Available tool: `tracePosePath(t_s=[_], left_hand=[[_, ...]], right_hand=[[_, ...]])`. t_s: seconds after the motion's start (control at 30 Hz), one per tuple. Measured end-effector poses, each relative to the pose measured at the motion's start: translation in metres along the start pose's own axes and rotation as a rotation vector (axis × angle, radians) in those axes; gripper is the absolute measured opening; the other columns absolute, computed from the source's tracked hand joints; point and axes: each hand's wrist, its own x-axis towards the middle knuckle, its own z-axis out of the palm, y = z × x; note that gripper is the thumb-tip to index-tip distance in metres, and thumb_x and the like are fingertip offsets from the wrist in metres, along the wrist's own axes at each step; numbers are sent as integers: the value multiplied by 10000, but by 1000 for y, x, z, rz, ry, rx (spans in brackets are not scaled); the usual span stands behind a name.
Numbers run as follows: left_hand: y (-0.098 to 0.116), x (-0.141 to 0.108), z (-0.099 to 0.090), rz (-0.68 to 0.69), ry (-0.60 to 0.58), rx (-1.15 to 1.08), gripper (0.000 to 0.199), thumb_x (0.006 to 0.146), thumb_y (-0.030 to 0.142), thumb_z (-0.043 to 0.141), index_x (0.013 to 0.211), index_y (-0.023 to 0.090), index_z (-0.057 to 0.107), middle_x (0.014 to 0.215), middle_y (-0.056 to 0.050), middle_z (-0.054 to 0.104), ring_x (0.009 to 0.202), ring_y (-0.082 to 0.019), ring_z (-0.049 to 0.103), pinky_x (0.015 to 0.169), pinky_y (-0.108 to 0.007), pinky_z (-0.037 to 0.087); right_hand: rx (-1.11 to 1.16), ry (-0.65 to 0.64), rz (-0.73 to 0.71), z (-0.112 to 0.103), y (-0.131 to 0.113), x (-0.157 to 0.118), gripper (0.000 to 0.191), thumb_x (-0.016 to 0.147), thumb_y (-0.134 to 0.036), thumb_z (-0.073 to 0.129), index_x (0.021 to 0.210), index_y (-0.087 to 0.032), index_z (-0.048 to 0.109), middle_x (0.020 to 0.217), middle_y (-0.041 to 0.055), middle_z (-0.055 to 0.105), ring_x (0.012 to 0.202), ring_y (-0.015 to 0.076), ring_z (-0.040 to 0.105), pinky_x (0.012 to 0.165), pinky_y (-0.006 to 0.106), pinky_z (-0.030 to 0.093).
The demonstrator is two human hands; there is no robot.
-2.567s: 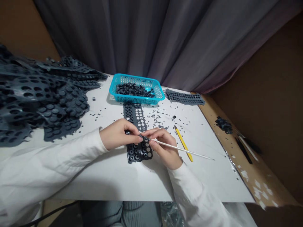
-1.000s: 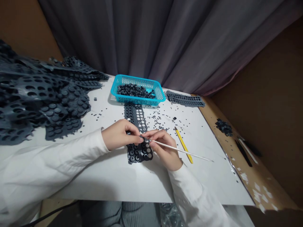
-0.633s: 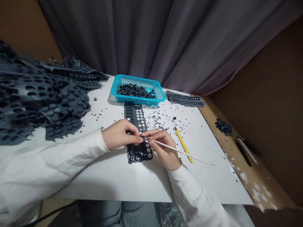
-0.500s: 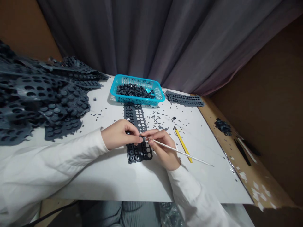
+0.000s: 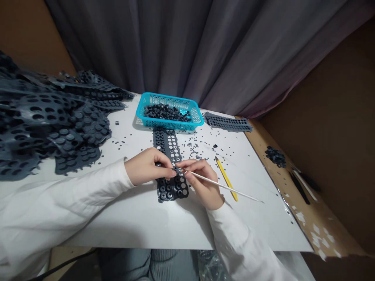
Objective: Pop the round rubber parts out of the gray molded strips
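My left hand (image 5: 152, 167) is closed, thumb and fingertips pinching a small black rubber piece (image 5: 175, 168) above the sheet. In my right hand (image 5: 205, 185) is a thin white stick (image 5: 231, 189), held like a pencil, its near end pointing at the small piece and its far end reaching out to the right. The contact between tip and piece is too small to make out. Under both hands lies a black rubber sheet (image 5: 168, 150) with rows of round parts and round holes; its middle is partly hidden by my fingers.
A blue basket (image 5: 140, 111) of small black parts stands behind the sheet. A yellow pencil-like tool (image 5: 227, 178) lies on the right. Heaped rubber sheets (image 5: 61, 121) fill the left side. Another perforated strip (image 5: 228, 122) lies at the back right. Tiny black discs are scattered about the table (image 5: 117, 230).
My right hand has shifted very slightly, and the stick's tip is drawn a little to the right of the small piece. My left hand stays in place.
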Motion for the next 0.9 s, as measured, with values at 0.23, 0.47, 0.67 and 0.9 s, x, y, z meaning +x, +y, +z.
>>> tracePosePath(t_s=[0.23,0.47,0.67,0.9], left_hand=[[-1,0,0,2,3,-18,174,702,283,636,594,154,680,579,13,654,586,-103,558,593,-201,407],[0,1,0,-15,-19,-32,170,693,280,641,585,153,676,569,11,649,578,-103,557,585,-202,404],[1,1,0,-26,-22,-34,172,691,282,638,579,156,671,563,11,644,574,-105,555,585,-209,405],[-4,9,-10,36,51,44,235,718,371,616,672,151,685,667,-13,680,666,-145,592,652,-250,447]], right_hand=[[-15,-60,20,-3,-1,-1,30,854,-210,572,864,-228,551,1046,51,655,1001,189,607,877,419,469],[-65,-57,-6,-2,-2,0,36,850,-208,578,867,-233,558,1017,46,670,979,188,617,870,430,472],[-86,-53,-18,-2,-2,0,33,854,-199,570,859,-230,559,1007,46,677,966,187,620,858,423,472],[-100,120,51,-1,2,2,36,846,-238,580,844,-220,549,991,52,675,986,195,613,871,394,456]])
